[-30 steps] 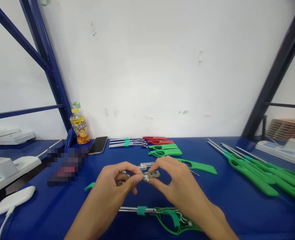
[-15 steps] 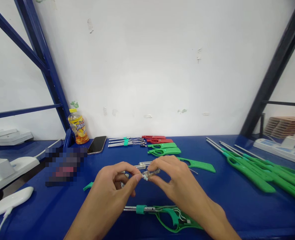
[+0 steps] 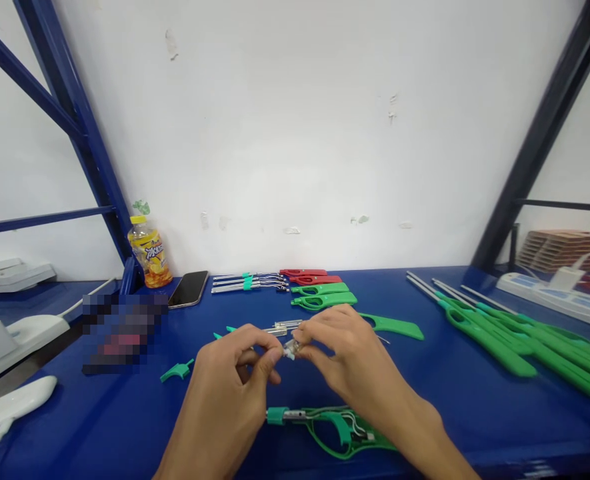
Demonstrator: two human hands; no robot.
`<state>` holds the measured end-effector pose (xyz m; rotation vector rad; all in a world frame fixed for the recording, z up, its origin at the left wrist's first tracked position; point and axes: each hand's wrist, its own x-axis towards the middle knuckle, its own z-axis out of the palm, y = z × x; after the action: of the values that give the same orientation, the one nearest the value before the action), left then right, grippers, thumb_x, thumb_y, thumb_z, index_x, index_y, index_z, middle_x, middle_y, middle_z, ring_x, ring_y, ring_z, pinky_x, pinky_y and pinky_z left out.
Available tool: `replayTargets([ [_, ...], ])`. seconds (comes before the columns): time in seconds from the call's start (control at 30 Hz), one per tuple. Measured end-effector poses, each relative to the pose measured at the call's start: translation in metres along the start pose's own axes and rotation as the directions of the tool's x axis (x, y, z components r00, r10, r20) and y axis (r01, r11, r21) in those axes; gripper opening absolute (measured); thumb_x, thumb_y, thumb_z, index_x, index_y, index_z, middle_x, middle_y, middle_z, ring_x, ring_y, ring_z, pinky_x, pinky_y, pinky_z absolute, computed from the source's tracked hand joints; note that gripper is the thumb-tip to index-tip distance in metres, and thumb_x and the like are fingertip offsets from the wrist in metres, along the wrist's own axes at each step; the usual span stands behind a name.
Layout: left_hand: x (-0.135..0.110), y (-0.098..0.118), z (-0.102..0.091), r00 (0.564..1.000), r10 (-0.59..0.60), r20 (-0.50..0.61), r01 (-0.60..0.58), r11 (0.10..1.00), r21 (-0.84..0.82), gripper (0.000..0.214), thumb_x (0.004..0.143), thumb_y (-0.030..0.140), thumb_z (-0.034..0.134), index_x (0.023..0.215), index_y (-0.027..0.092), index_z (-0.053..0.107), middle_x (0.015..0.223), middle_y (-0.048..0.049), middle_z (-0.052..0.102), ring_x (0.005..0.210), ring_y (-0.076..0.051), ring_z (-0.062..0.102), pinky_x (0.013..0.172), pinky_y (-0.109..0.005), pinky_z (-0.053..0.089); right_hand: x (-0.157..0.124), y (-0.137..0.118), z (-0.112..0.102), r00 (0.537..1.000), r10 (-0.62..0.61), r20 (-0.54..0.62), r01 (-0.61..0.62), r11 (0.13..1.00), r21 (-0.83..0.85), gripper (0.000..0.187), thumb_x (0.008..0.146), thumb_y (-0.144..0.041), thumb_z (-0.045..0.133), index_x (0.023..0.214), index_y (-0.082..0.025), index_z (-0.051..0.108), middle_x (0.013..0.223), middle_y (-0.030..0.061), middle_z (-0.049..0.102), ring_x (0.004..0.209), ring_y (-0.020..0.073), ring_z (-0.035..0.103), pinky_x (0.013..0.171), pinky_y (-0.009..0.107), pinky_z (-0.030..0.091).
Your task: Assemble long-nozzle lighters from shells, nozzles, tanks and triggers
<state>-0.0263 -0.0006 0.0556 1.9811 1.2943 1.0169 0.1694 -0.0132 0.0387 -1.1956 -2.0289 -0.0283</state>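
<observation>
Above the blue table (image 3: 455, 393) my two hands meet over a small clear plastic part (image 3: 291, 348). My left hand (image 3: 235, 370) pinches its left end between thumb and forefinger. My right hand (image 3: 345, 353) closes its fingers around the right end, hiding most of the part. Right below my hands lies an opened green lighter half (image 3: 335, 427) with a metal tube, a teal collar and thin wires showing. A second clear part (image 3: 287, 327) and a loose green shell (image 3: 395, 327) lie just beyond my fingers.
Metal tubes (image 3: 249, 281) and red and green shells (image 3: 319, 287) sit at the back. Several long green lighters (image 3: 515, 333) lie at right. A phone (image 3: 189, 289), a bottle (image 3: 147, 250), small green triggers (image 3: 177, 370) and a white mouse (image 3: 12, 403) are at left.
Both hands stay pinched on the clear part; the right hand's fingers have closed further over it. The view has shifted a little, so the table's things sit further left.
</observation>
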Motion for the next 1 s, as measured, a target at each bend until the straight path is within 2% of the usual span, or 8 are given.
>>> replayTargets([
  [0.37,0.004,-0.004,0.009,1.0,-0.015,0.003,0.015,0.998,-0.058,0.024,0.089,0.039,0.058,0.077,0.023,0.072,0.064,-0.0013,0.072,0.06,-0.022,0.071,0.057,-0.029,0.044,0.001,0.004,-0.001,0.999,-0.013,0.037,0.016,0.997,-0.082,0.017,0.102,-0.017,0.069,0.087,-0.024,0.07,0.085,-0.0016,0.078,0.073,0.0171,0.063,0.087,0.037,0.038],
  [0.53,0.006,0.003,0.002,0.999,-0.028,0.044,0.033,0.99,-0.135,0.031,0.085,0.05,0.065,0.077,0.021,0.076,0.06,-0.0017,0.069,0.057,-0.02,0.065,0.052,-0.027,0.043,0.003,0.006,-0.006,0.999,-0.035,0.041,0.038,0.997,-0.071,0.015,0.102,-0.014,0.068,0.092,-0.024,0.069,0.091,-0.0021,0.08,0.08,0.0169,0.069,0.096,0.037,0.041],
  [0.63,0.007,0.004,0.004,0.997,-0.023,0.07,0.035,0.986,-0.162,0.04,0.09,0.057,0.064,0.09,0.02,0.08,0.063,-0.0013,0.069,0.053,-0.017,0.059,0.047,-0.026,0.038,0.003,0.009,-0.019,1.0,-0.025,0.008,0.025,0.997,-0.075,0.008,0.102,-0.02,0.071,0.097,-0.025,0.071,0.097,-0.0016,0.081,0.09,0.0192,0.071,0.095,0.036,0.044],
  [0.7,0.006,0.001,0.011,0.996,-0.024,0.081,0.036,0.987,-0.155,0.046,0.095,0.059,0.058,0.098,0.019,0.081,0.072,-0.0034,0.073,0.054,-0.017,0.059,0.048,-0.027,0.04,0.002,0.012,-0.031,0.999,0.018,-0.036,-0.021,0.997,-0.077,0.004,0.102,-0.025,0.072,0.105,-0.028,0.073,0.102,-0.0014,0.082,0.097,0.0213,0.072,0.093,0.036,0.047],
  [0.77,0.005,-0.005,0.022,0.993,-0.003,0.118,0.017,0.993,-0.113,0.044,0.098,0.054,0.053,0.098,0.02,0.081,0.086,-0.0068,0.078,0.067,-0.021,0.067,0.059,-0.03,0.051,-0.002,0.016,-0.043,0.995,0.09,-0.052,-0.094,0.993,-0.073,0.012,0.104,-0.029,0.069,0.115,-0.03,0.074,0.108,-0.0016,0.082,0.101,0.0221,0.073,0.09,0.035,0.05],
  [0.83,0.001,-0.011,0.033,0.972,0.087,0.219,-0.091,0.996,0.012,0.034,0.098,0.044,0.055,0.097,0.023,0.081,0.099,-0.0073,0.08,0.086,-0.026,0.072,0.078,-0.037,0.056,-0.006,0.019,-0.053,0.987,0.159,-0.011,-0.16,0.983,-0.09,0.017,0.106,-0.033,0.065,0.122,-0.03,0.072,0.113,-0.0014,0.082,0.102,0.0229,0.075,0.089,0.036,0.051],
  [0.9,-0.004,-0.018,0.042,0.935,0.175,0.309,-0.215,0.971,0.102,0.027,0.098,0.034,0.057,0.107,0.026,0.081,0.111,-0.0071,0.079,0.107,-0.03,0.07,0.097,-0.046,0.053,-0.01,0.022,-0.061,0.977,0.204,0.064,-0.195,0.972,-0.13,0.021,0.108,-0.038,0.061,0.124,-0.031,0.072,0.119,-0.001,0.081,0.106,0.0248,0.075,0.09,0.038,0.052],
  [1.0,-0.011,-0.026,0.049,0.876,0.198,0.44,-0.276,0.954,0.12,0.034,0.098,0.025,0.057,0.127,0.032,0.074,0.129,-0.0056,0.075,0.122,-0.032,0.066,0.11,-0.053,0.047,-0.013,0.022,-0.067,0.961,0.235,0.147,-0.21,0.963,-0.166,0.024,0.109,-0.042,0.059,0.127,-0.032,0.072,0.122,-0.0006,0.081,0.11,0.0271,0.074,0.093,0.041,0.052],
])
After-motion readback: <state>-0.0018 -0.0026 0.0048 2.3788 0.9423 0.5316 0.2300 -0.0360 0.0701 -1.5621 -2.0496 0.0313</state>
